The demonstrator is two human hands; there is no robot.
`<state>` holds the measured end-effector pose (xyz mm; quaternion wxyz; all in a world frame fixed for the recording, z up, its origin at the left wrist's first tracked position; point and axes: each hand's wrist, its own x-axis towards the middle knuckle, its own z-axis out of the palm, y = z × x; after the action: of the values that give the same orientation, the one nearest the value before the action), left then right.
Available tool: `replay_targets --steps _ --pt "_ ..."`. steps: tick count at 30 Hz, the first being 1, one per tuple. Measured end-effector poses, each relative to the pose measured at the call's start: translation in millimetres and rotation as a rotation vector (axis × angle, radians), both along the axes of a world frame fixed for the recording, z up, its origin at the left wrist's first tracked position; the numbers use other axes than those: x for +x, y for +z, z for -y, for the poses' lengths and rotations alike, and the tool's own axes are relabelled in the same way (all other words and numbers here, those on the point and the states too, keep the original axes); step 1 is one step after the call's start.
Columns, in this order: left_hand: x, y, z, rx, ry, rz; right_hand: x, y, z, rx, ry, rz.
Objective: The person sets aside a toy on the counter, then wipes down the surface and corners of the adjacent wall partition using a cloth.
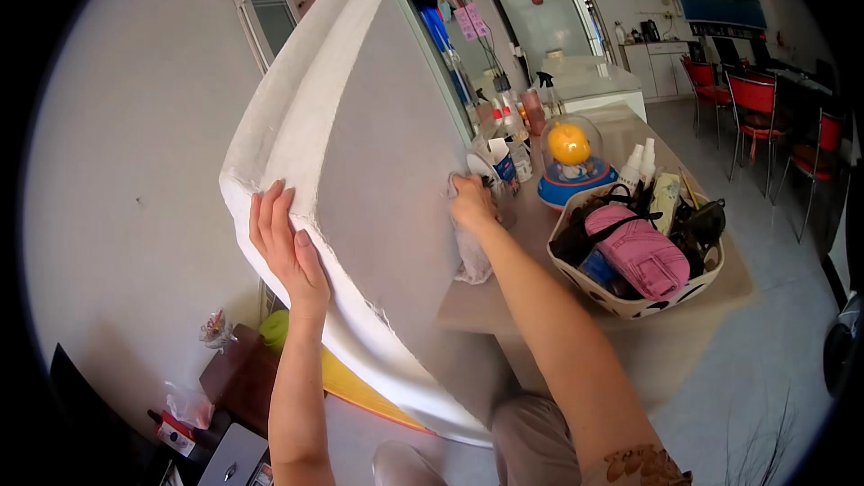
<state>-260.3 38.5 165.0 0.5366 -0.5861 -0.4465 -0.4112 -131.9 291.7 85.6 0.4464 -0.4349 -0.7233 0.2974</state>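
A large grey panel (387, 117) with a thick, curved white border (288, 99) stands tilted in front of me. The seam between border and panel looks rough. My left hand (290, 247) rests on the border's lower left corner, its fingers stretched out flat. In my right hand (472, 204) a crumpled greyish cloth (474, 256) is bunched, pressed at the panel's right side, and its lower end hangs down beside the counter. My right fingertips are partly hidden by the cloth.
On the wooden counter (576, 324) at right are a full basket (621, 306) with a pink pouch (639, 252), a domed toy (571, 184) and several bottles (517, 139). A brown cabinet (247, 369) stands lower left. Red chairs (751, 99) are at the far right.
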Motion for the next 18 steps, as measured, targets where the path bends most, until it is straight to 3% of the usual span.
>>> replay_targets --steps 5,11,18 --pt "0 0 -1 0.001 -0.004 -0.001 -14 4 -21 0.094 -0.016 -0.130" --pt "0 1 -1 0.021 -0.029 0.014 -1 -8 -13 0.184 0.007 0.004" --pt "0 0 -2 0.031 -0.046 0.013 -12 -2 -15 0.185 -0.056 -0.058"
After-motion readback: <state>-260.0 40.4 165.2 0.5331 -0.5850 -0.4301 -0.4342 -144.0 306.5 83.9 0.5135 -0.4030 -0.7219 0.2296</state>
